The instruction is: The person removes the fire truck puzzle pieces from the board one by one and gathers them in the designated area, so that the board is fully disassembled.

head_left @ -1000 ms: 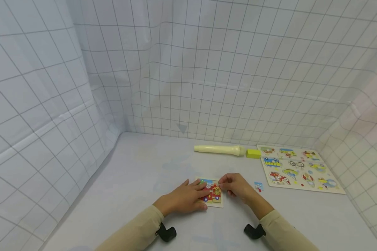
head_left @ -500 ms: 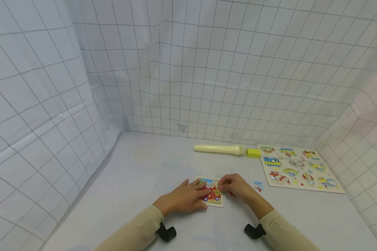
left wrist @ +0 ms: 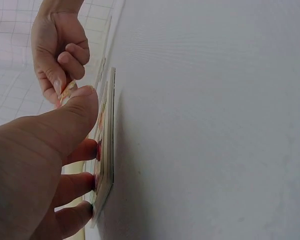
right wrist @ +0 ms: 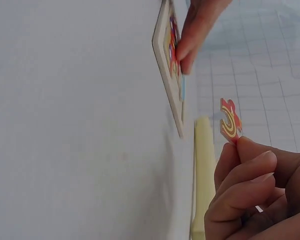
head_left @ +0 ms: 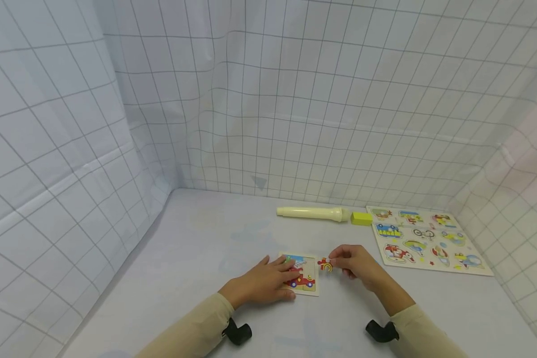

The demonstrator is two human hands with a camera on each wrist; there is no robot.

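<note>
A small square picture puzzle (head_left: 305,282) with a red vehicle lies on the white table (head_left: 197,258) in front of me. My left hand (head_left: 268,279) rests flat on its left part, fingers (left wrist: 77,185) straight on the pieces. My right hand (head_left: 355,266) pinches one red and yellow puzzle piece (head_left: 325,265) just right of the puzzle frame and above the table. The right wrist view shows that piece (right wrist: 230,121) held upright at the fingertips, apart from the puzzle board (right wrist: 170,65).
A cream cylinder (head_left: 311,213) and a yellow block (head_left: 361,219) lie at the back. A large vehicle puzzle board (head_left: 425,240) sits at the right. Grid-patterned walls close in the table on three sides.
My right hand has lifted the red and yellow piece out of the small puzzle and moved it right. The left hand has stayed on the puzzle.
</note>
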